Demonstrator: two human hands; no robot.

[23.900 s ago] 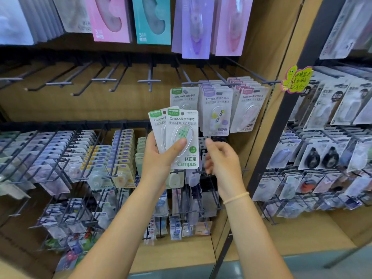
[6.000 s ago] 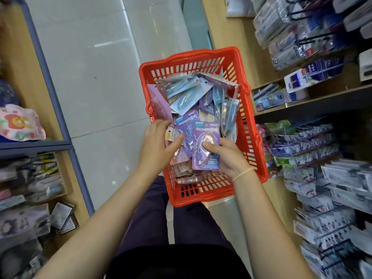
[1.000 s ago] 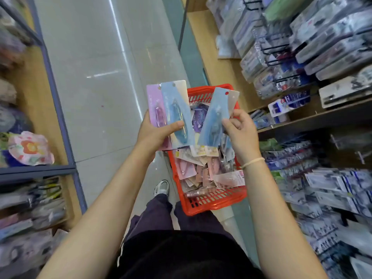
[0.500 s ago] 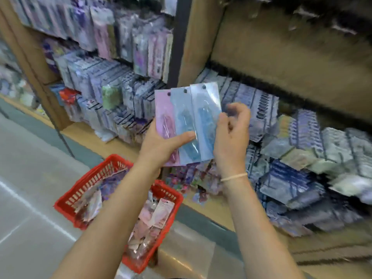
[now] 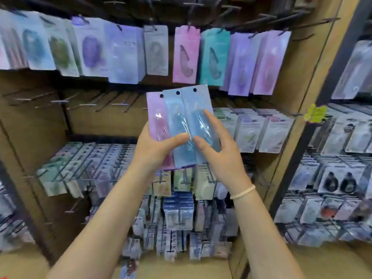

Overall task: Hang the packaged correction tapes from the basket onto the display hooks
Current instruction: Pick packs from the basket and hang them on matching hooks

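My left hand [image 5: 157,148] grips a fan of three long correction tape packs in front of the display: one pink pack [image 5: 156,115] and two blue packs [image 5: 198,109], each with a round hang hole at the top. The thumb lies across their fronts. My right hand [image 5: 219,146] pinches the rightmost blue pack, thumb in front and fingers along its right edge. A row of bare display hooks [image 5: 84,101] juts from the wooden back panel to the left of the packs. The basket is out of view.
Large pastel packs [image 5: 186,57] hang in a row above the hands. Smaller packs crowd the hooks below [image 5: 84,162] and to the right [image 5: 261,129]. A black upright post [image 5: 314,121] and a yellow tag [image 5: 315,112] separate a second filled bay on the right.
The view has swung up from the red basket to face the hook wall. The right hand has shifted lower on the rightmost blue pack.
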